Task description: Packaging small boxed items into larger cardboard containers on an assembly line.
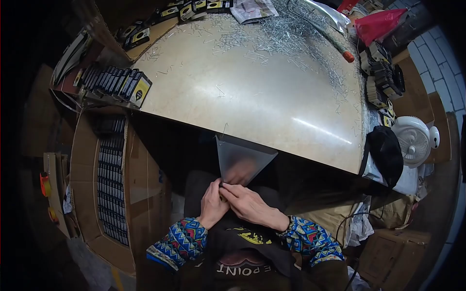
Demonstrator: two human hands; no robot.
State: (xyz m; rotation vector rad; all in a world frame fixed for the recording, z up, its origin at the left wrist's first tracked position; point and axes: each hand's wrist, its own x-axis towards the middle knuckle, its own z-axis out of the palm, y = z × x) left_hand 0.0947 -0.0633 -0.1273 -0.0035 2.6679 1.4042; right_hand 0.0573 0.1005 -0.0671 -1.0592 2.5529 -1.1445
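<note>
Left hand [214,204]: fingers curled, pinching a small dark piece [222,185] near the torso
Right hand [251,206]: fingertips grasping the same piece; its direction and long axis are too hidden to tell
Grey triangular sheet [245,149]: by the near worktop [213,89] edge, tip pointing near
Metal pins [297,39]: heaped far right

My hands [250,203] could pass over the middle of the desk [223,104]; small boxes [141,90] block its left corner, metal pieces [272,39] crowd the far side, a black bundle [385,155] flanks the right.
</note>
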